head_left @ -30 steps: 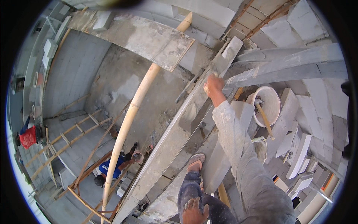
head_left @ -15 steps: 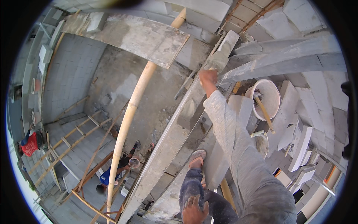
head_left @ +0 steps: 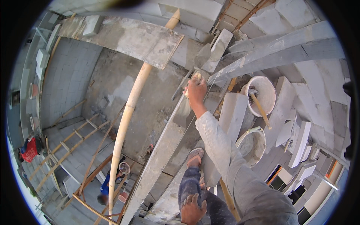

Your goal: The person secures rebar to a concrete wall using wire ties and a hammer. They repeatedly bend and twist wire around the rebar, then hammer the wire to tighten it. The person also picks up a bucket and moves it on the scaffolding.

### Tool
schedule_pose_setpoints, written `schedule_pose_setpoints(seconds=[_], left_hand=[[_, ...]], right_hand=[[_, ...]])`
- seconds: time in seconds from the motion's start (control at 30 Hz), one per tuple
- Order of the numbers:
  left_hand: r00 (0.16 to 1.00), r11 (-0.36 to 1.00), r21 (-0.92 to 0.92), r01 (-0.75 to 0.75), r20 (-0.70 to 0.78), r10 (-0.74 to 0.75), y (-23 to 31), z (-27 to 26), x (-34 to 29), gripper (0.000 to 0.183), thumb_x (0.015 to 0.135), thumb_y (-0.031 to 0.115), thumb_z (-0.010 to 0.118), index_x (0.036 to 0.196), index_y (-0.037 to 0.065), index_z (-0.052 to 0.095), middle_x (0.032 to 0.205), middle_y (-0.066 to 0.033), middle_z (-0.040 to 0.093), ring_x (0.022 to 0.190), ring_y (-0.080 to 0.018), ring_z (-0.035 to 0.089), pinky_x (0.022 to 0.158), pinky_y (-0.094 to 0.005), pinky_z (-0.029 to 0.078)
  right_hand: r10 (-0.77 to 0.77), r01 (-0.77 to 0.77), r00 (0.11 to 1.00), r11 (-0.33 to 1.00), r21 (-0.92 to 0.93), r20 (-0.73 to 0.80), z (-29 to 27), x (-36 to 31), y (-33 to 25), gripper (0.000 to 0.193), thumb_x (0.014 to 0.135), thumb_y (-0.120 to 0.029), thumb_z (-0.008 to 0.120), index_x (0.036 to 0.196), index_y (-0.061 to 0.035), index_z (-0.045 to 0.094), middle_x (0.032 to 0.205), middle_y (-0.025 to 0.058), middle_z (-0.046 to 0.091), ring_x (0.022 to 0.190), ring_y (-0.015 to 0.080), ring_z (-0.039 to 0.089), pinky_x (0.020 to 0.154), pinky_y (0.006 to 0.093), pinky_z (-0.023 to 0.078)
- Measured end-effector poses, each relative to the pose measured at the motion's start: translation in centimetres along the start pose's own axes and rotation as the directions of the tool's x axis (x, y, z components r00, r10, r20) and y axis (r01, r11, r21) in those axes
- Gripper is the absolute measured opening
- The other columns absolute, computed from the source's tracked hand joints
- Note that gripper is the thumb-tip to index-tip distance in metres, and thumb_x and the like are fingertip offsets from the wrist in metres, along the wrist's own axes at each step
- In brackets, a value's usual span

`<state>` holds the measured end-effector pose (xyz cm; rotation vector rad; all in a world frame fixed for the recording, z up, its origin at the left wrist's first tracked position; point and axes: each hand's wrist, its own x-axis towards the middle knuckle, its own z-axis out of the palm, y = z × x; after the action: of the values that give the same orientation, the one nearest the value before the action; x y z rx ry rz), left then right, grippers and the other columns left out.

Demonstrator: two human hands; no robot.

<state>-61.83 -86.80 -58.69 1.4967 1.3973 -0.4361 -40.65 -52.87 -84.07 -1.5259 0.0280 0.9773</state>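
My right hand (head_left: 195, 93) reaches out over a long narrow wall top (head_left: 157, 161), closed around the pale handle of a trowel (head_left: 197, 76). Much of the tool is covered by the hand and by smeared mortar around it. Just nearer to me, a lump of grey mortar (head_left: 182, 111) sits on the wall top. Beyond the hand, a pale block (head_left: 220, 45) lies at the wall's far end. My left hand (head_left: 193, 210) rests on my thigh with its fingers spread, holding nothing.
Right of the wall stand a white bucket (head_left: 275, 93) with a wooden-handled tool and a mortar-smeared bucket (head_left: 262, 150). A bamboo pole (head_left: 129, 105) and a plank (head_left: 127, 37) cross at left. Far below, a person in blue (head_left: 105, 187) works beside a wooden ladder (head_left: 71, 144).
My right hand has drawn back along the wall toward me and to the left with the trowel. My left hand stays on my thigh. The person below has shifted with a bucket.
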Motion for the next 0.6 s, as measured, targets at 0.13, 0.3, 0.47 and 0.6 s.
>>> schedule_pose_setpoints(seconds=[0.13, 0.3, 0.47, 0.6], left_hand=[[1.000, 0.999, 0.033, 0.020, 0.009, -0.020, 0.1, 0.0, -0.2, 0.055, 0.088, 0.038, 0.067, 0.127, -0.002, 0.061, 0.123, -0.0247, 0.063, 0.114, -0.0420, 0.062, 0.096, -0.0466, 0.052], [0.998, 0.999, 0.007, 0.039, 0.047, -0.039, 0.0, 0.0, -0.1, 0.056, 0.088, 0.038, 0.067, 0.127, -0.002, 0.061, 0.122, -0.0244, 0.063, 0.113, -0.0422, 0.063, 0.095, -0.0458, 0.053], [0.999, 0.999, 0.022, 0.022, 0.048, -0.023, -0.1, 0.4, -0.3, 0.056, 0.088, 0.038, 0.068, 0.126, -0.003, 0.061, 0.120, -0.0244, 0.064, 0.111, -0.0420, 0.063, 0.094, -0.0461, 0.053], [1.000, 1.000, 0.026, -0.009, -0.007, 0.009, 0.1, 0.5, -0.4, 0.055, 0.088, 0.038, 0.068, 0.125, -0.003, 0.061, 0.120, -0.0244, 0.064, 0.109, -0.0419, 0.064, 0.093, -0.0466, 0.053]], right_hand=[[0.201, -0.209, 0.965, 0.977, -0.029, -0.167, -0.1, 2.9, 1.5, 0.032, 0.101, -0.029, 0.057, 0.115, -0.0008, 0.055, 0.085, 0.0162, 0.065, 0.066, 0.0284, 0.067, 0.052, 0.0388, 0.053], [-0.002, -0.084, 0.963, 0.948, -0.307, -0.268, -0.5, 3.0, 5.2, 0.026, 0.100, -0.022, 0.054, 0.115, 0.0001, 0.057, 0.095, 0.0205, 0.069, 0.081, 0.0375, 0.070, 0.069, 0.0430, 0.056], [0.197, -0.254, 0.950, 0.940, -0.229, -0.243, -1.8, 3.7, 7.4, 0.024, 0.101, -0.021, 0.054, 0.116, -0.0029, 0.055, 0.098, 0.0176, 0.068, 0.082, 0.0354, 0.069, 0.070, 0.0456, 0.056], [-0.056, -0.024, 0.958, 0.962, -0.272, -0.283, -1.4, 5.1, 8.5, 0.023, 0.101, -0.028, 0.057, 0.118, -0.0126, 0.053, 0.093, 0.0111, 0.064, 0.074, 0.0279, 0.066, 0.062, 0.0462, 0.056]])
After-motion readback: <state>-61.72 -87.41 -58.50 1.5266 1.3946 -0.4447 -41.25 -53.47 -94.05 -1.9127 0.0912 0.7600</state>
